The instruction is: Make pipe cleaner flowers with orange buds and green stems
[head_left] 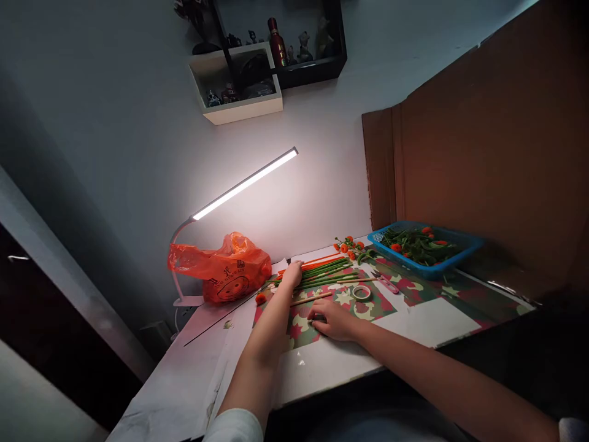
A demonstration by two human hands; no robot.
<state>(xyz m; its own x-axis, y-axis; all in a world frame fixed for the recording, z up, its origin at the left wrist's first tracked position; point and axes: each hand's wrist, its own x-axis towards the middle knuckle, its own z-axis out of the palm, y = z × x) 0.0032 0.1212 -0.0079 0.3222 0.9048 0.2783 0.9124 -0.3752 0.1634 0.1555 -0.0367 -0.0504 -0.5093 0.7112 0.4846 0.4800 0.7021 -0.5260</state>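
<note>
My left hand (291,275) reaches over the left ends of a bundle of green stems (326,272), beside some thin orange sticks (317,259). Its fingers are mostly hidden, so its grip cannot be made out. Nearer to me, my right hand (335,319) rests low over the camouflage-patterned mat (299,334) with fingers curled towards the thumb. Whatever they hold, if anything, is too small to name. A tan stick (311,299) lies just beyond it. To its right are a roll of tape (362,293) and pink-handled scissors (387,283).
An orange plastic bag (237,270) sits at the left by a lit desk lamp (243,185). Orange flowers (350,247) lie at the back. A blue basket (427,269) holds leafy orange flowers. Tall cardboard (483,141) stands on the right.
</note>
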